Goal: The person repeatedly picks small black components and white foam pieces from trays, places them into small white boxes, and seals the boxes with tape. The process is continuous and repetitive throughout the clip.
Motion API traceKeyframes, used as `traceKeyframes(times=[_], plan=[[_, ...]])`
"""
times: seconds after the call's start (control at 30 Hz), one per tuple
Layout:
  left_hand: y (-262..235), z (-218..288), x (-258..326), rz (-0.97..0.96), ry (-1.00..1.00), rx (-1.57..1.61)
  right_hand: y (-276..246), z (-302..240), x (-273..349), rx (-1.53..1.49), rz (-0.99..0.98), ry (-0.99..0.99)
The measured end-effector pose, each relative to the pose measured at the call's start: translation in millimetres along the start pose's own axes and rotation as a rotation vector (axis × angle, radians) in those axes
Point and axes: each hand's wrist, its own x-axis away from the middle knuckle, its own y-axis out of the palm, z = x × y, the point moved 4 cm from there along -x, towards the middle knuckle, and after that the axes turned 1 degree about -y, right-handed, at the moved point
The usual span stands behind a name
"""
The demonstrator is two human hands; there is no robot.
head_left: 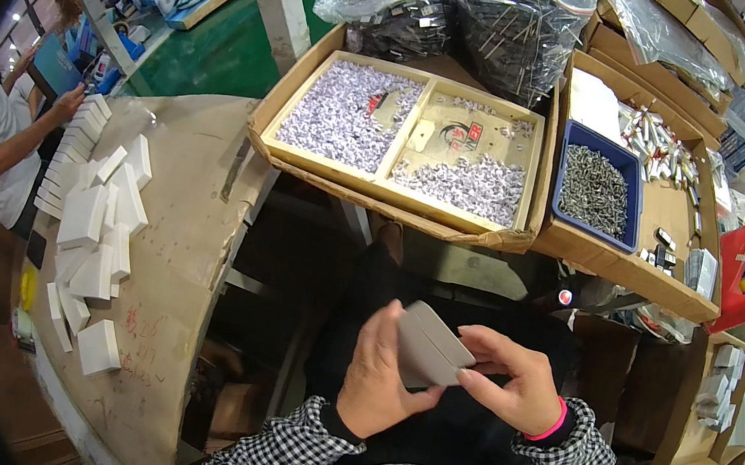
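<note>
Underside of pale box (428,348) was hidden; most left-hand fingers were hard to separate behind its edge. Box lay between the hands: against the inner side of the left hand (383,372), half curled, gripping it; at the fingertips of the right hand (511,379), loosely bent, thumb and finger holding its corner.

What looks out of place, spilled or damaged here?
The heap of white boxes on the table at left looks untidy: they overlap and several tilt, near a neater row of boxes. Nothing looks clearly spilled, and the pale box held by the left hand and right hand shows no plain damage.
</note>
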Motion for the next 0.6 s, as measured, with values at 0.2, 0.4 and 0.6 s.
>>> traceKeyframes(times=[0.2,0.4,0.6], plan=[[-7,9,2,-0.012,0.152,-0.244,9,12,-1,0.087,-0.051,0.211],[-9,0,12,0.02,0.093,-0.148,21,18,-3,0.004,0.017,0.131],[3,-4,21,0.059,0.156,-0.236,11,33,2,0.195,-0.121,0.207]])
